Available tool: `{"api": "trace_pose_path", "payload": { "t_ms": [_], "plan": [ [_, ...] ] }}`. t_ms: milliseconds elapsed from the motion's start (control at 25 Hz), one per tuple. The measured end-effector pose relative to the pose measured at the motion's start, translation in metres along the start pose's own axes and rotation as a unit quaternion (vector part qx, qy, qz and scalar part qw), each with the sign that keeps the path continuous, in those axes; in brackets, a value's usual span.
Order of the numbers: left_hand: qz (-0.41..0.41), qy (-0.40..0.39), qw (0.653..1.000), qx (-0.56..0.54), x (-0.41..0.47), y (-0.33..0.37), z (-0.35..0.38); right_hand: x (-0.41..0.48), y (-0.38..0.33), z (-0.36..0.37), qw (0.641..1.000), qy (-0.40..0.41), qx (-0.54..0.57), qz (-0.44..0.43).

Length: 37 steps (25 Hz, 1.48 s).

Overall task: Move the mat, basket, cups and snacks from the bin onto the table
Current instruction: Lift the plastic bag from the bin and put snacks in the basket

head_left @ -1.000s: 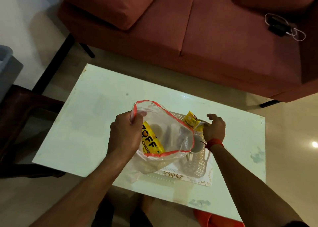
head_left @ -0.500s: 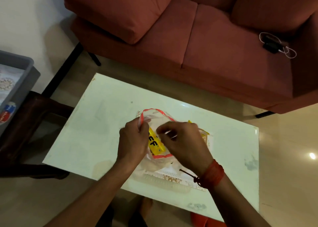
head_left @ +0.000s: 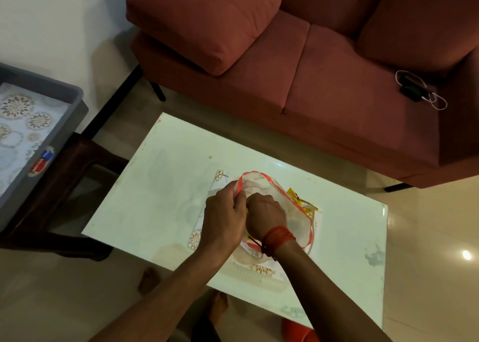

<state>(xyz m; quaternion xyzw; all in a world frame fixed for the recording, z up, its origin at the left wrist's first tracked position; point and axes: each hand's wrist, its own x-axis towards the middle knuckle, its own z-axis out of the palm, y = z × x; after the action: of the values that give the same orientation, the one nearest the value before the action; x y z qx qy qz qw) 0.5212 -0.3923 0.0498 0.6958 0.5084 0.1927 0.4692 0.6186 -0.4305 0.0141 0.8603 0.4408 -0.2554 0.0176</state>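
Observation:
A patterned white mat (head_left: 220, 177) lies on the pale table (head_left: 160, 191). Above it I hold a clear plastic bag with a red rim (head_left: 285, 199). My left hand (head_left: 224, 220) pinches the bag's rim on its left side. My right hand (head_left: 264, 216), with a red thread at the wrist, is plunged into the bag's mouth; its fingers are hidden and a bit of yellow packet shows beside it. Another yellow snack packet (head_left: 302, 203) pokes out behind the bag on the right. The pale basket (head_left: 259, 282) is mostly hidden under bag and arms. No cups show.
A grey bin (head_left: 51, 144) with a patterned mat inside rests on a dark wooden stand (head_left: 77, 175) at the left. A red sofa (head_left: 324, 82) runs behind the table, with a black charger and white cable (head_left: 412, 90) on it. My bare foot (head_left: 217, 308) is under the near table edge.
My right hand moved from the basket's right side over to the bag and then went down into its mouth. The left hand kept its hold on the rim. The view swung left, revealing the bin.

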Motion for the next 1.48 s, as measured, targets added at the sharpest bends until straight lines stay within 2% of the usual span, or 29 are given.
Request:
{"api": "trace_pose_path", "payload": {
  "t_ms": [200, 360, 480, 560, 640, 760, 880, 1120, 1480],
  "plan": [
    [-0.031, 0.018, 0.994, 0.106, 0.009, -0.010, -0.014, -0.023, -0.012, -0.035, 0.996, 0.053, 0.056, -0.043],
    [-0.066, 0.049, 0.990, 0.114, 0.020, -0.030, -0.033, -0.049, -0.024, -0.068, 0.985, 0.098, 0.122, -0.075],
    [-0.068, 0.055, 0.988, 0.126, 0.022, -0.046, -0.051, -0.064, -0.023, -0.091, 0.962, 0.170, 0.199, -0.082],
    [-0.100, 0.077, 0.983, 0.134, 0.025, -0.057, -0.064, -0.067, -0.015, -0.098, 0.938, 0.230, 0.242, -0.087],
    [-0.131, 0.099, 0.977, 0.139, 0.028, -0.070, -0.077, -0.066, -0.006, -0.091, 0.932, 0.267, 0.232, -0.083],
    [-0.136, 0.112, 0.972, 0.153, 0.028, -0.085, -0.095, -0.057, 0.002, -0.050, 0.950, 0.253, 0.172, -0.059],
    [-0.143, 0.131, 0.968, 0.160, 0.028, -0.097, -0.104, -0.045, 0.011, 0.011, 0.969, 0.202, 0.133, -0.048],
    [-0.153, 0.147, 0.969, 0.127, 0.029, -0.115, -0.102, -0.016, 0.016, 0.117, 0.989, 0.124, 0.037, -0.077],
    [-0.144, 0.131, 0.977, 0.092, 0.025, -0.131, -0.083, -0.006, 0.043, 0.192, 0.976, 0.161, -0.054, -0.134]
  ]
}}
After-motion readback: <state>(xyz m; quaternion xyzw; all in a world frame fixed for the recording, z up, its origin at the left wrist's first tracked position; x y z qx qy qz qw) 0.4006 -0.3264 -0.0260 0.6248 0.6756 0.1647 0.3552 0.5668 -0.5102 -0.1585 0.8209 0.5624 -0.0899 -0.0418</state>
